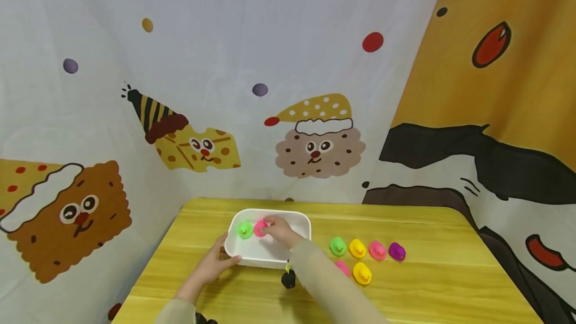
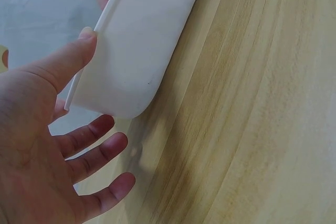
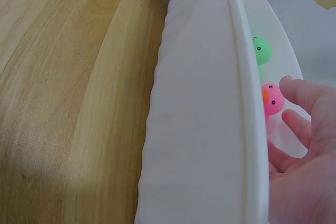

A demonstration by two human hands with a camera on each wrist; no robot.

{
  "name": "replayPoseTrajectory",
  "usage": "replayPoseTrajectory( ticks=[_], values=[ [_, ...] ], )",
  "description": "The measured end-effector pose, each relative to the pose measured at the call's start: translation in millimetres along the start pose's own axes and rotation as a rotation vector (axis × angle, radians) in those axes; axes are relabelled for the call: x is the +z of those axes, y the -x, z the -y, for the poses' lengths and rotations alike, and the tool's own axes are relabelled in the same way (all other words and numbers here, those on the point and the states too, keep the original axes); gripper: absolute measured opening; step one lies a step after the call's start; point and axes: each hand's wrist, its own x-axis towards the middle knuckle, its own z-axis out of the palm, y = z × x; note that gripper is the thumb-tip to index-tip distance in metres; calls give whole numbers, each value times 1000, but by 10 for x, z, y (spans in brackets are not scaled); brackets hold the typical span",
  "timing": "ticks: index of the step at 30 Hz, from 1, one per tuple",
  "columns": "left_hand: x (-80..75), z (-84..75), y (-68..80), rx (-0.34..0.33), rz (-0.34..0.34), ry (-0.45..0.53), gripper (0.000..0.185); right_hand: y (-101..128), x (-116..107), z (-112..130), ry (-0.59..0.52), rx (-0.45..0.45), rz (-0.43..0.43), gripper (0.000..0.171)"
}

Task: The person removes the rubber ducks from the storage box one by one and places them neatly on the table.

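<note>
A white tub (image 1: 300, 221) stands on the wooden table (image 1: 427, 289). Inside it lie a green duck (image 1: 245, 230) and a pink duck (image 1: 259, 228). My right hand (image 1: 275, 229) reaches into the tub, its fingertips against the pink duck (image 3: 272, 99); the fingers look loosely bent and no pinch shows. The green duck (image 3: 262, 50) lies just beyond it. My left hand (image 1: 216, 263) is at the tub's near left corner. In the left wrist view its thumb (image 2: 79, 45) presses on the tub's rim (image 2: 113, 9), while the other fingers (image 2: 100, 153) stay straight and apart from the wall.
Right of the tub, several ducks sit in two rows: green (image 1: 338, 246), yellow (image 1: 357, 248), pink (image 1: 377, 250), purple (image 1: 397, 251), then pink (image 1: 343, 267) and yellow (image 1: 362, 273). A small black object (image 1: 288, 279) lies by my right sleeve. Printed cloth hangs behind.
</note>
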Motion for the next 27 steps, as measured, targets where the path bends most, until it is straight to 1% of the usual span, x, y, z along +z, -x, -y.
replayPoseTrajectory(
  ticks=[2,3,8,15,19,23,26,27],
  values=[
    [-2,5,3,5,3,4,85,3,21,7,35,1,-15,46],
    [-2,7,-1,-6,-1,17,85,5,31,10,49,7,-21,46],
    [-8,-6,-3,-12,5,53,86,12,71,17,92,13,-46,47],
    [1,-19,-1,-13,-2,48,89,-5,101,-5,99,3,-57,51],
    [4,-6,-18,-14,-3,50,88,-4,121,-9,116,-7,-86,45],
    [3,-7,-19,-8,-2,46,87,1,142,-4,123,7,-125,37],
    [2,-11,-14,-17,-1,40,88,12,154,-3,120,-3,-154,30],
    [2,-12,-13,-19,0,38,88,12,158,-22,127,-36,-167,27]
  ],
)
